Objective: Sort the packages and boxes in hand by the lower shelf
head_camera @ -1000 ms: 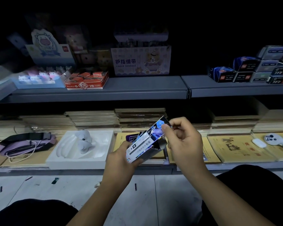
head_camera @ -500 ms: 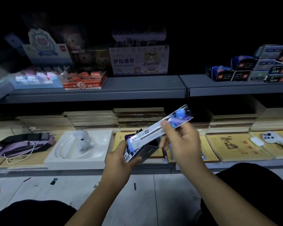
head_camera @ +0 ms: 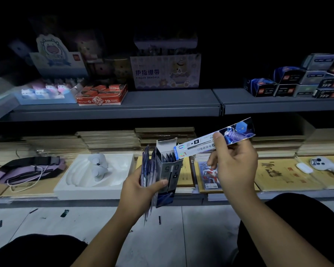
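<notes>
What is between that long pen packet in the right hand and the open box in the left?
Nothing visible. The right hand pinches the pen packet, whose lower end sits right at the open top of the pen box that the left hand grips.

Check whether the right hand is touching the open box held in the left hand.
Apart. The head view shows the right hand pinching a long packet, with shelf background visible between it and the open box that the left hand grips.

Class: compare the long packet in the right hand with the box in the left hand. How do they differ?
The packet is flat, slim and tilted; the box is thicker and upright. The right hand pinches the packet; the left hand grips the box, whose top flap is open. Both carry blue-and-white print.
</notes>
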Tool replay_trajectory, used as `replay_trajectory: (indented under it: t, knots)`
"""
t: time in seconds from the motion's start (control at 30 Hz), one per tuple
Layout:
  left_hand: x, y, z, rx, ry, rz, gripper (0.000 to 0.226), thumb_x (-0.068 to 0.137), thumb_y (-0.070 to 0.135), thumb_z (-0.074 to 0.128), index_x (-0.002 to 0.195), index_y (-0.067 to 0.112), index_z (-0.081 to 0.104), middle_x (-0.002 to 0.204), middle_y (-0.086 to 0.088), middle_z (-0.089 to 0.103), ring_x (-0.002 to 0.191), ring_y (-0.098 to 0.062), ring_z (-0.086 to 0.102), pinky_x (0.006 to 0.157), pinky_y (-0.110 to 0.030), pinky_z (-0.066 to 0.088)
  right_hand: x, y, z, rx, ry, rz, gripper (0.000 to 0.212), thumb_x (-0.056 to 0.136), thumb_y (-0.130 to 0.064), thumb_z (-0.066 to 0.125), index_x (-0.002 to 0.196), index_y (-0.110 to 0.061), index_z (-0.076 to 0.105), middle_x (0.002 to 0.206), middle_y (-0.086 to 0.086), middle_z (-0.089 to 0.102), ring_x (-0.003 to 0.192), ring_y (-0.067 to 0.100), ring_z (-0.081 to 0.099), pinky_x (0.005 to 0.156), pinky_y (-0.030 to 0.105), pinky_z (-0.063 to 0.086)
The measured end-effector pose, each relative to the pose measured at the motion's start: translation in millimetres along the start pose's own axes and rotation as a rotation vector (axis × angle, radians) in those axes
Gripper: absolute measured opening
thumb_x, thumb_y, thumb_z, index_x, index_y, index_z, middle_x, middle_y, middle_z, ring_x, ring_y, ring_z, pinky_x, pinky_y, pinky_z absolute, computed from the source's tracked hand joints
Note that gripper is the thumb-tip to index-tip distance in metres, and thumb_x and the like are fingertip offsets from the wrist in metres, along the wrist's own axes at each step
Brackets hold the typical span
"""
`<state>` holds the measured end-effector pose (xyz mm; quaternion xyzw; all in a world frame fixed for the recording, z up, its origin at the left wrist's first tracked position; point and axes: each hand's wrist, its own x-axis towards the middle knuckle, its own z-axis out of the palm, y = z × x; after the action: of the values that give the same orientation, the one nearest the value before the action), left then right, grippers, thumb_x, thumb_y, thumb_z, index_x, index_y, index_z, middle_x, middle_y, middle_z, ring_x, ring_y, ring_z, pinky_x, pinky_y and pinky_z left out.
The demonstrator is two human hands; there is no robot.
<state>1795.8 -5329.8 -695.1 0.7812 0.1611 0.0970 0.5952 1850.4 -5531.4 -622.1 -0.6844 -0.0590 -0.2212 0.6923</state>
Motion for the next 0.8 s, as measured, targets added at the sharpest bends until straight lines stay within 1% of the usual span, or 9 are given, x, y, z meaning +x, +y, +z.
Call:
replay_trajectory:
  t: [0.13, 0.2, 0.27, 0.33, 0.43, 0.5, 0.6, 0.73, 0.8]
  knots:
    - [-1, 0, 2, -0.029, 0.0, -0.021, 0.045, 0.076, 0.027, 0.088, 0.115, 0.026, 0.068, 0.103, 0.008, 0.077, 0.096, -0.015, 0.074, 0.085, -0.043, 0.062, -2, -1, 0, -0.057, -0.004, -0.062, 0.025, 0.101, -0.018, 0.061, 0.079, -0.007, 0.057, 0.048, 0.002, 0.058, 0.042, 0.013, 0.057, 0.049, 0.028, 0.049]
    - [-1, 1, 1, -0.051, -0.007, -0.018, 0.044, 0.077, 0.021, 0.087, 0.116, 0.025, 0.068, 0.101, 0.01, 0.078, 0.092, -0.01, 0.074, 0.079, -0.03, 0.062, -3, 0, 0, -0.088, 0.007, -0.098, 0.025, 0.101, -0.017, 0.061, 0.079, -0.006, 0.058, 0.049, 0.003, 0.058, 0.042, 0.013, 0.057, 0.048, 0.027, 0.049]
    - [-2, 3, 1, -0.057, -0.022, -0.001, 0.044, 0.078, 0.017, 0.087, 0.117, 0.025, 0.068, 0.099, 0.012, 0.078, 0.089, -0.003, 0.073, 0.069, -0.015, 0.057, -3, 0, 0, -0.118, 0.0, -0.138, 0.023, 0.101, -0.017, 0.061, 0.081, -0.005, 0.058, 0.051, 0.007, 0.058, 0.043, 0.017, 0.058, 0.049, 0.034, 0.05]
    - [-3, 4, 2, -0.049, -0.04, 0.013, 0.044, 0.079, 0.017, 0.086, 0.118, 0.026, 0.067, 0.1, 0.014, 0.078, 0.089, -0.001, 0.073, 0.066, -0.011, 0.055, -3, 1, -1, -0.148, -0.007, -0.178, 0.023, 0.101, -0.016, 0.06, 0.082, -0.004, 0.057, 0.054, 0.012, 0.057, 0.044, 0.021, 0.057, 0.049, 0.039, 0.049]
    - [-4, 5, 4, -0.022, -0.068, 0.023, 0.044, 0.082, 0.018, 0.084, 0.12, 0.029, 0.065, 0.101, 0.015, 0.077, 0.091, -0.002, 0.073, 0.069, -0.011, 0.055, -3, 2, -2, -0.212, -0.008, -0.252, 0.026, 0.101, -0.018, 0.059, 0.077, -0.007, 0.055, 0.059, 0.016, 0.056, 0.048, 0.029, 0.056, 0.052, 0.043, 0.045]
    - [-4, 5, 4, 0.007, -0.059, 0.029, 0.041, 0.082, 0.02, 0.084, 0.115, 0.036, 0.064, 0.099, 0.02, 0.076, 0.091, -0.004, 0.073, 0.072, -0.018, 0.058, -3, 2, -3, -0.248, -0.016, -0.307, 0.026, 0.101, -0.015, 0.06, 0.077, -0.009, 0.053, 0.06, 0.015, 0.055, 0.049, 0.032, 0.055, 0.052, 0.044, 0.042]
    - [-4, 4, 4, 0.039, -0.046, 0.043, 0.039, 0.082, 0.024, 0.084, 0.104, 0.047, 0.061, 0.096, 0.031, 0.072, 0.093, 0.003, 0.069, 0.079, -0.021, 0.057, -2, 4, -4, -0.28, -0.037, -0.358, 0.022, 0.101, -0.012, 0.061, 0.079, -0.009, 0.055, 0.06, 0.013, 0.054, 0.05, 0.032, 0.054, 0.052, 0.043, 0.04]
    - [-4, 4, 3, 0.046, -0.03, 0.046, 0.038, 0.082, 0.026, 0.084, 0.104, 0.047, 0.06, 0.094, 0.035, 0.071, 0.089, 0.007, 0.069, 0.082, -0.032, 0.061, -3, 8, -2, -0.27, -0.096, -0.348, 0.017, 0.101, -0.012, 0.062, 0.085, -0.013, 0.056, 0.061, 0.01, 0.052, 0.045, 0.029, 0.052, 0.046, 0.045, 0.042]
    - [-5, 6, 3, 0.052, -0.032, 0.061, 0.038, 0.083, 0.024, 0.083, 0.103, 0.047, 0.06, 0.092, 0.036, 0.07, 0.089, 0.009, 0.068, 0.082, -0.03, 0.061, -3, 9, -2, -0.274, -0.1, -0.337, 0.017, 0.1, -0.012, 0.063, 0.085, -0.013, 0.057, 0.061, 0.01, 0.054, 0.045, 0.029, 0.053, 0.045, 0.045, 0.044]
